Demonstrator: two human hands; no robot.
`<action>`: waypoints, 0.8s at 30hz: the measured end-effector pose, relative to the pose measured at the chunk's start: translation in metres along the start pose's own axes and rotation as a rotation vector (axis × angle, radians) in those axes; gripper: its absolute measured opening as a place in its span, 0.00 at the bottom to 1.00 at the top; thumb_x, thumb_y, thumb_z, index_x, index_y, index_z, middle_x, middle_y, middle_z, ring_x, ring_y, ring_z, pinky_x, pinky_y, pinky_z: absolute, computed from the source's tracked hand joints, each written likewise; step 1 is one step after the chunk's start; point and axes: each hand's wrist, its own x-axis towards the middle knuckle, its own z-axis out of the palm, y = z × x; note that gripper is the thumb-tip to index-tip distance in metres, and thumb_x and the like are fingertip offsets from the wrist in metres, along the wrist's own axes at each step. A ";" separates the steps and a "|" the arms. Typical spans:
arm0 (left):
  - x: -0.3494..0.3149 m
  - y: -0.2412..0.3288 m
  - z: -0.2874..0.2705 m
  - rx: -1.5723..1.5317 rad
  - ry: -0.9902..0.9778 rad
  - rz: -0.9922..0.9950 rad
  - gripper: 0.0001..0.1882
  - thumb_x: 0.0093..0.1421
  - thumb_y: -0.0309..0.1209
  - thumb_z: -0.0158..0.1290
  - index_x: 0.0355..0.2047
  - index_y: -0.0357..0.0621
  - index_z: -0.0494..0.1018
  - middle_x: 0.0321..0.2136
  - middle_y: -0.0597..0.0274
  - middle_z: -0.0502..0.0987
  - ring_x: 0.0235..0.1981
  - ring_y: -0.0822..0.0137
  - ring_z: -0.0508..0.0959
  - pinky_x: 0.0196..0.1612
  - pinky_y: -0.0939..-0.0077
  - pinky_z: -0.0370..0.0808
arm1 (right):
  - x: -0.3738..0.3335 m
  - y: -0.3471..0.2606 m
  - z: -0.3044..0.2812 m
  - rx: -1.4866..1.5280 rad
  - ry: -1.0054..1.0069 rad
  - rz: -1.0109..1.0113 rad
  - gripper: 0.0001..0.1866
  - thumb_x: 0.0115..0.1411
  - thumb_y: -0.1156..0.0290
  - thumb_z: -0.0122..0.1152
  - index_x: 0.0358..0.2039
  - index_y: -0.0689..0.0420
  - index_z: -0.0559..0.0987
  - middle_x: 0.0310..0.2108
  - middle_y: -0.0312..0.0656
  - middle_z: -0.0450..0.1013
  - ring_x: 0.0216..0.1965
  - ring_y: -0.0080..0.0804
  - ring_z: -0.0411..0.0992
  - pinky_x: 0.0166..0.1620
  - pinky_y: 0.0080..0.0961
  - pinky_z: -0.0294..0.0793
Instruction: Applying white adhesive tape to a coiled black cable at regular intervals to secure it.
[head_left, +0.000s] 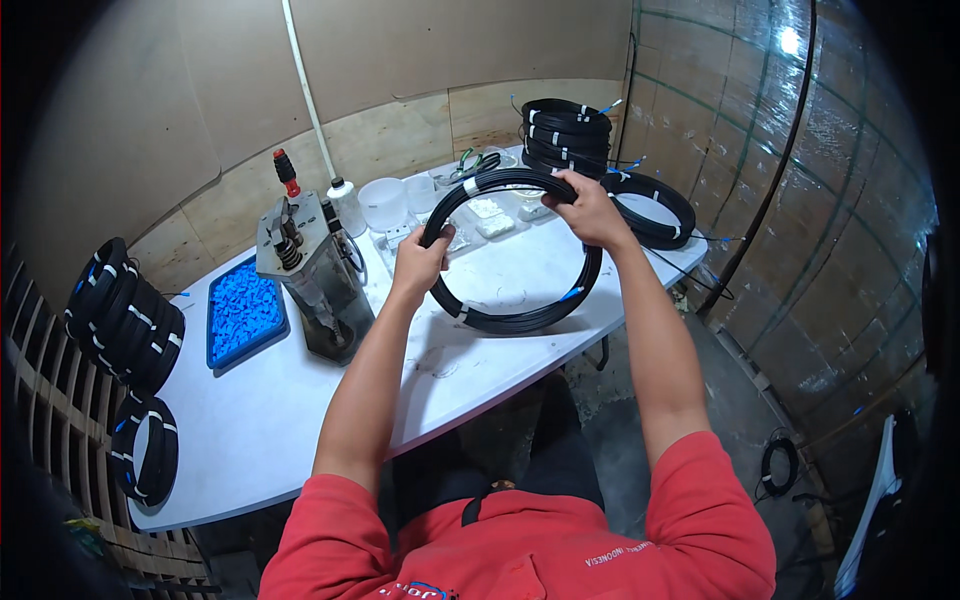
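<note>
Both hands hold up a coil of black cable point(521, 322), tilted above the white table. White ties bind the coil, and a small blue piece shows on its lower right inner edge. My left hand point(424, 260) is closed around the coil's left side, thumb on the near face. At the upper right, my right hand point(592, 210) grips the ring, its fingers wrapped over the top. Behind the coil lie clear bags of small white parts point(488, 217). A further black cable coil point(655, 240) lies flat just right of my right hand.
Stacked cable coils point(566, 135) stand at the back right, others point(125, 320) at the left edge. A blue tray point(245, 310) of small blue pieces sits beside a metal machine point(318, 285). White tubs point(384, 203), a bottle point(346, 207) and green-handled pliers point(467, 162) are near the wall.
</note>
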 end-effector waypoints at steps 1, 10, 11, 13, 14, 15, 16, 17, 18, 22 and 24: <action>0.000 0.008 0.001 0.100 0.043 0.013 0.14 0.60 0.39 0.61 0.30 0.39 0.77 0.17 0.66 0.74 0.19 0.74 0.73 0.24 0.74 0.67 | -0.001 0.012 0.004 0.077 0.011 -0.033 0.14 0.60 0.69 0.67 0.45 0.58 0.77 0.31 0.35 0.75 0.32 0.20 0.67 0.36 0.22 0.70; 0.016 0.077 -0.013 0.632 0.046 0.271 0.18 0.57 0.42 0.62 0.31 0.35 0.79 0.21 0.47 0.79 0.25 0.51 0.80 0.31 0.60 0.73 | -0.013 0.031 0.029 0.144 0.123 0.099 0.17 0.55 0.70 0.69 0.46 0.55 0.78 0.33 0.39 0.78 0.35 0.25 0.73 0.40 0.25 0.73; 0.016 0.085 -0.012 0.680 0.003 0.271 0.19 0.57 0.42 0.62 0.31 0.35 0.79 0.22 0.46 0.79 0.26 0.50 0.80 0.32 0.59 0.73 | -0.011 0.025 0.027 0.122 0.123 0.052 0.22 0.53 0.68 0.71 0.48 0.54 0.78 0.37 0.41 0.78 0.38 0.28 0.75 0.43 0.27 0.75; 0.016 0.101 -0.011 0.774 -0.066 0.302 0.18 0.57 0.41 0.62 0.32 0.35 0.79 0.24 0.44 0.80 0.29 0.46 0.80 0.34 0.57 0.74 | -0.005 0.002 0.020 -0.041 0.127 -0.044 0.33 0.46 0.60 0.75 0.54 0.50 0.75 0.46 0.44 0.76 0.48 0.37 0.76 0.50 0.31 0.75; 0.017 0.109 -0.009 0.773 -0.065 0.305 0.18 0.57 0.41 0.62 0.32 0.35 0.79 0.24 0.44 0.80 0.29 0.46 0.80 0.34 0.57 0.74 | -0.002 -0.012 0.015 -0.043 0.128 -0.046 0.33 0.46 0.60 0.75 0.54 0.50 0.75 0.46 0.44 0.76 0.48 0.37 0.76 0.50 0.31 0.75; 0.014 0.119 -0.004 0.859 -0.103 0.306 0.17 0.56 0.41 0.62 0.33 0.36 0.80 0.25 0.44 0.80 0.30 0.46 0.81 0.36 0.56 0.75 | 0.002 -0.026 0.011 -0.117 0.069 -0.132 0.34 0.45 0.61 0.76 0.55 0.49 0.75 0.47 0.43 0.76 0.49 0.36 0.75 0.52 0.33 0.73; 0.014 0.128 0.003 0.942 -0.145 0.311 0.16 0.56 0.40 0.61 0.34 0.38 0.80 0.27 0.44 0.81 0.32 0.46 0.81 0.37 0.55 0.76 | 0.006 -0.033 0.009 -0.196 0.012 -0.215 0.35 0.45 0.61 0.76 0.56 0.49 0.75 0.47 0.42 0.75 0.50 0.34 0.74 0.54 0.35 0.71; 0.015 0.133 0.011 0.978 -0.179 0.305 0.16 0.55 0.40 0.62 0.36 0.39 0.80 0.29 0.44 0.81 0.35 0.45 0.81 0.40 0.54 0.76 | 0.013 -0.032 0.011 -0.256 -0.010 -0.323 0.34 0.46 0.64 0.75 0.55 0.49 0.75 0.44 0.42 0.77 0.48 0.37 0.76 0.51 0.34 0.74; 0.016 0.133 0.010 0.983 -0.170 0.297 0.16 0.55 0.40 0.62 0.36 0.39 0.80 0.29 0.44 0.81 0.35 0.45 0.81 0.40 0.54 0.76 | 0.018 -0.045 0.020 -0.248 -0.017 -0.330 0.34 0.46 0.64 0.75 0.55 0.49 0.75 0.44 0.42 0.77 0.48 0.37 0.76 0.51 0.34 0.74; 0.022 0.131 0.018 1.041 -0.191 0.405 0.16 0.50 0.37 0.63 0.35 0.39 0.80 0.31 0.44 0.81 0.34 0.44 0.81 0.39 0.54 0.76 | 0.027 -0.051 0.032 -0.287 -0.149 -0.256 0.19 0.53 0.73 0.67 0.47 0.56 0.79 0.30 0.48 0.78 0.33 0.42 0.77 0.40 0.32 0.74; 0.023 0.133 0.006 0.858 -0.340 0.455 0.18 0.52 0.38 0.65 0.37 0.37 0.78 0.26 0.50 0.81 0.29 0.58 0.81 0.36 0.66 0.76 | 0.029 -0.045 0.030 -0.259 -0.129 -0.162 0.12 0.54 0.76 0.64 0.41 0.60 0.79 0.30 0.52 0.77 0.30 0.45 0.74 0.37 0.34 0.72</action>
